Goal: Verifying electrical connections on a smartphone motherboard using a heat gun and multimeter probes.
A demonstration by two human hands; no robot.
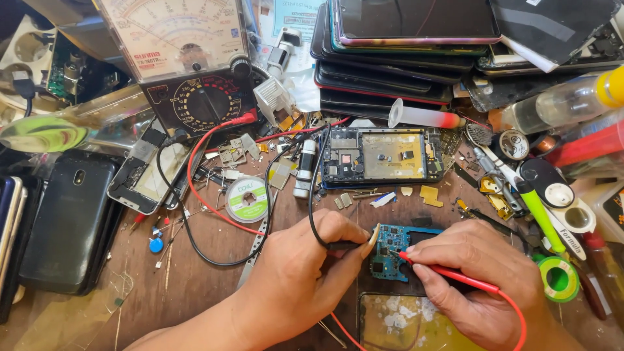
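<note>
Blue phone circuit board [392, 250] lies on the wooden bench [195, 273] between both hands. Left hand [305, 266] pinches black probe [344, 246], right hand [474, 286] pinches red probe [448, 276]; tips on board. Brace wrists, avoid bridging neighbouring pads, glance up at analog multimeter [188, 65].

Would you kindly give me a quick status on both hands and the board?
Left hand pins black probe to blue circuit board. Right hand holds red probe, tip on board. Nothing blocking.

I'm at a phone repair workbench: a worn brown wooden table [195, 279] cluttered with a tall stack of dark slab smartphones [390, 58], an opened phone with exposed boards [380, 156], scattered small metal shields. A black-and-white analog dial multimeter [188, 65] stands behind.
</note>
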